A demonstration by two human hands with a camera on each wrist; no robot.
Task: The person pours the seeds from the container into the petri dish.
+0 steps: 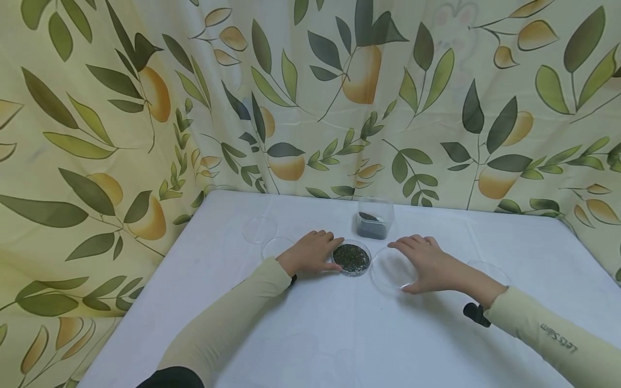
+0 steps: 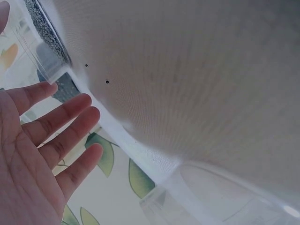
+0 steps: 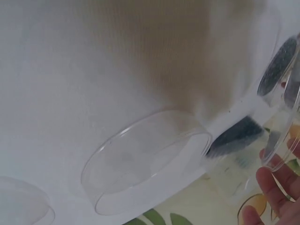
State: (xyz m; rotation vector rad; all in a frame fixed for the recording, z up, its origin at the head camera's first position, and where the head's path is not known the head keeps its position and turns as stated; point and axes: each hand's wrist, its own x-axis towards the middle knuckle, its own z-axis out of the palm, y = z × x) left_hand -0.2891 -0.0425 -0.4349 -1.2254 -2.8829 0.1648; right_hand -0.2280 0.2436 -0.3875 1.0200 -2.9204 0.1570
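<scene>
Near the far-left corner of the table, an outer clear dish and an inner clear dish are being displayed close together; the inner one is being partly covered by the left sleeve, so it could be dragged if the arm is being pulled back low. Mid-table, in the far half, the filled dish, loaded with dark grainy stuff, is being flanked on its left side by the left hand. That hand is being held wide, thumb and forefinger set either side of the rim; whether a real grip is being applied can't be told. If bracing is being kept that light, the dish could be slid or tipped by a bump and the grains spilled. Two dark specks are being shown on the cloth, possibly stray grains. Toward the far edge, a clear container with more dark material is being exposed to a knock from the right fingertips. Just right of the filled dish, a clear lid is being gripped by its rim in the right hand; clearance below can't be told. It could be slipped or cracked: smooth wall, edge-only hold. Toward the right edge, a last clear dish is being crowded by the right sleeve and could be swept.
</scene>
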